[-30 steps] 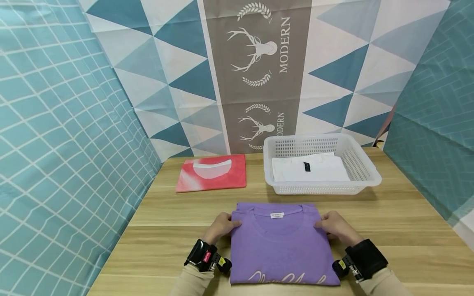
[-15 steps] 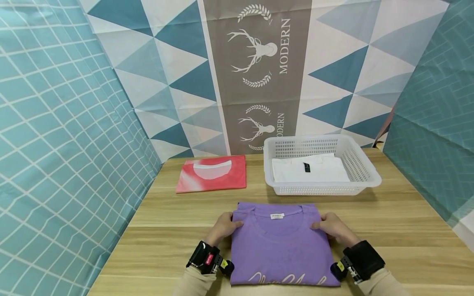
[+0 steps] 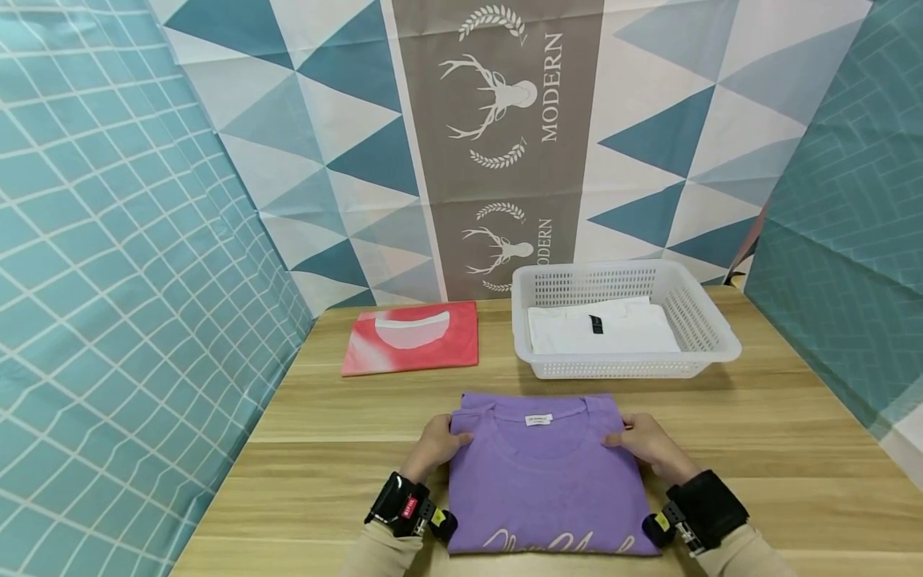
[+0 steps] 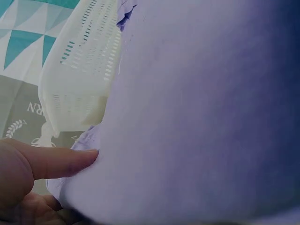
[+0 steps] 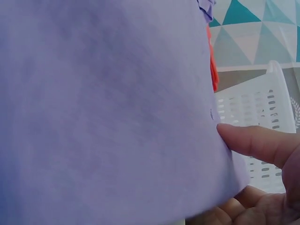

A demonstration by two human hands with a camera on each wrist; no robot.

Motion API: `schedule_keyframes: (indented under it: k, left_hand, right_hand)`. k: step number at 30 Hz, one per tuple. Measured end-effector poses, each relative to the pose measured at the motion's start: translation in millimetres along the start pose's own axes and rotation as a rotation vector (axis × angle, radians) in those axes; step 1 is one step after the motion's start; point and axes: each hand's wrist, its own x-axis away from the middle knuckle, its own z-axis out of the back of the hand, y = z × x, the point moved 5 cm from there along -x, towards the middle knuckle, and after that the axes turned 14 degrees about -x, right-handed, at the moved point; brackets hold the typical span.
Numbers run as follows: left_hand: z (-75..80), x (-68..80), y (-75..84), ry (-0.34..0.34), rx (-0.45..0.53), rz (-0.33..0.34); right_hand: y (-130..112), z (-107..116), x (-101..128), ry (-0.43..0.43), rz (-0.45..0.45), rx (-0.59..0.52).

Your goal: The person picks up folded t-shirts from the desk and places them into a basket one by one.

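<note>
The folded purple shirt (image 3: 548, 481) lies at the worktop's (image 3: 779, 449) near edge. Left hand (image 3: 433, 445) and right hand (image 3: 644, 442) pinch its side edges, thumbs on top, fingers curled under. Soft, light and floppy, it is best held at both sides.

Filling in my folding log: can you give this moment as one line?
left hand: pinches purple shirt left edge | right hand: pinches right edge | shirt: folded, on table | basket: white garment inside

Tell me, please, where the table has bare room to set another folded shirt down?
Bare wood shows on the table right of the purple shirt, left of it below the red shirt, and in the strip before the basket. The basket already holds a white shirt.
</note>
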Motion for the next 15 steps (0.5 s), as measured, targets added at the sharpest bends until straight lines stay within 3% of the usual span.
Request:
schedule_keyframes:
  k: [15]
  left_hand:
    - [1.0,2.8,1.4,0.047,-0.002,-0.108]
  right_hand:
    - [-2.4,-0.2,5.5,0.032,0.057,0.001]
